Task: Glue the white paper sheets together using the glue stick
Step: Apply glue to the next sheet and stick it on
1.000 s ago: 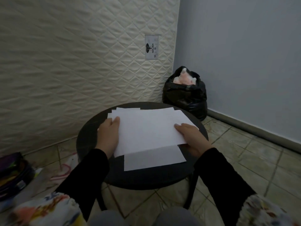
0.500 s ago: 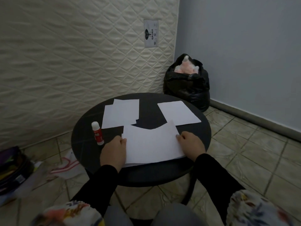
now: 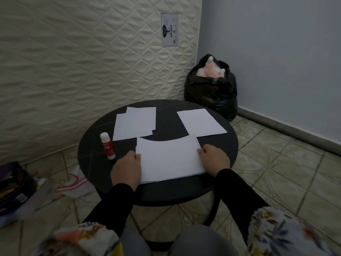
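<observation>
A small stack of white paper sheets (image 3: 169, 157) lies at the near side of the round black table (image 3: 166, 194). My left hand (image 3: 127, 169) holds its left edge and my right hand (image 3: 215, 157) holds its right edge, fingers curled at the paper. A glue stick (image 3: 107, 145) with a white cap and red label stands capped just left of the stack, close to my left hand. Two overlapping white sheets (image 3: 135, 122) lie at the far left of the table. A single sheet (image 3: 201, 122) lies at the far right.
A quilted mattress (image 3: 83, 61) leans against the wall behind the table. A full black rubbish bag (image 3: 212, 89) stands in the corner. On the tiled floor to the left lie a dark bag (image 3: 13, 187) and a white and pink plastic bag (image 3: 73, 183).
Both hands have drawn the held sheets toward me onto the table's near side, uncovering the other sheets and the glue stick. Over the last half second the hands barely moved.
</observation>
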